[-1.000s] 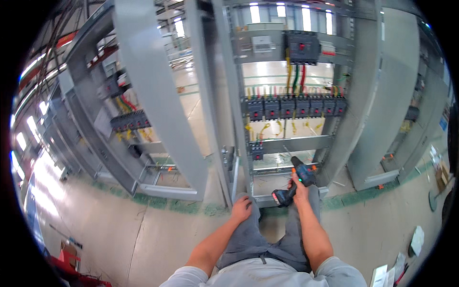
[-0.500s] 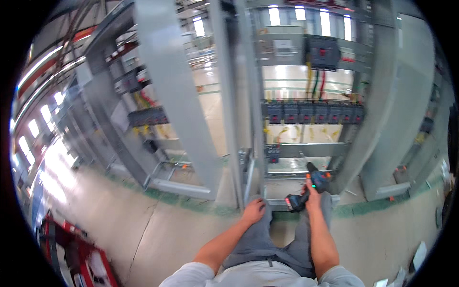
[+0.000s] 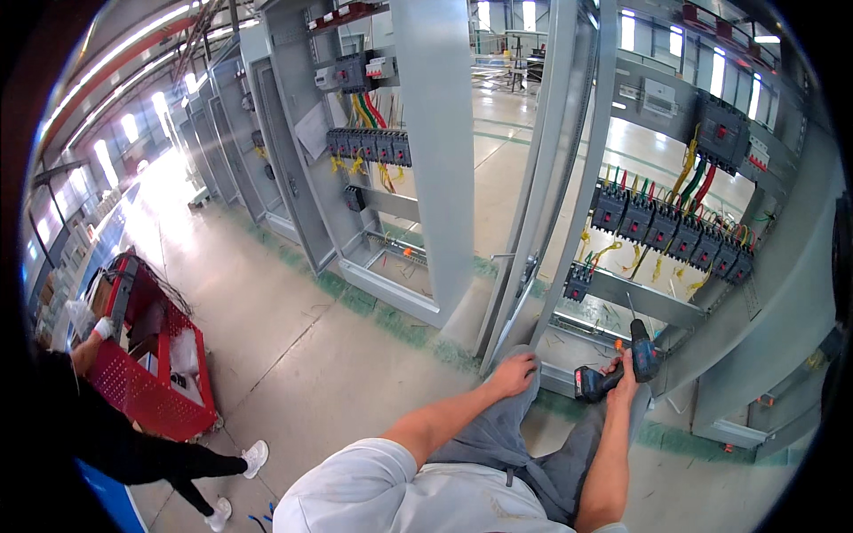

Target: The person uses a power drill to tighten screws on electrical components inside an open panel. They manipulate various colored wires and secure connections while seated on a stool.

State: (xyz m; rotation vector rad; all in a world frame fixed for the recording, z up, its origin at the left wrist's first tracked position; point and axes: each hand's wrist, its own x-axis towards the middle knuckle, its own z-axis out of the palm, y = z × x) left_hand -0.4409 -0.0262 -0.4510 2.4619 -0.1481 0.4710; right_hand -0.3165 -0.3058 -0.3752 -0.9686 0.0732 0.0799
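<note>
My right hand [image 3: 621, 382] is wrapped round the grip of a black and blue cordless drill [image 3: 647, 354], held over my right knee. Its long thin bit points up toward the open cabinet, and its battery end faces left. On my left knee rests my left hand [image 3: 513, 374], empty, its fingers draped loosely over the trouser leg. Directly ahead stands a grey electrical cabinet frame with a row of black circuit breakers [image 3: 662, 226]. A larger breaker [image 3: 721, 133] sits above them, joined by yellow, green and red wires. One small breaker [image 3: 578, 282] hangs lower left on a crossbar [image 3: 644, 300].
A second cabinet [image 3: 444, 169] with similar breakers stands to the left, and more cabinets recede beyond it. At far left a person in black [image 3: 133, 449] has a gloved hand at a red perforated tool cart [image 3: 191, 391]. Green strips [image 3: 382, 322] run along the floor.
My view has swung left, bringing the red cart and the person into fuller sight. The drill stays in my right hand and my left hand remains on the knee.
</note>
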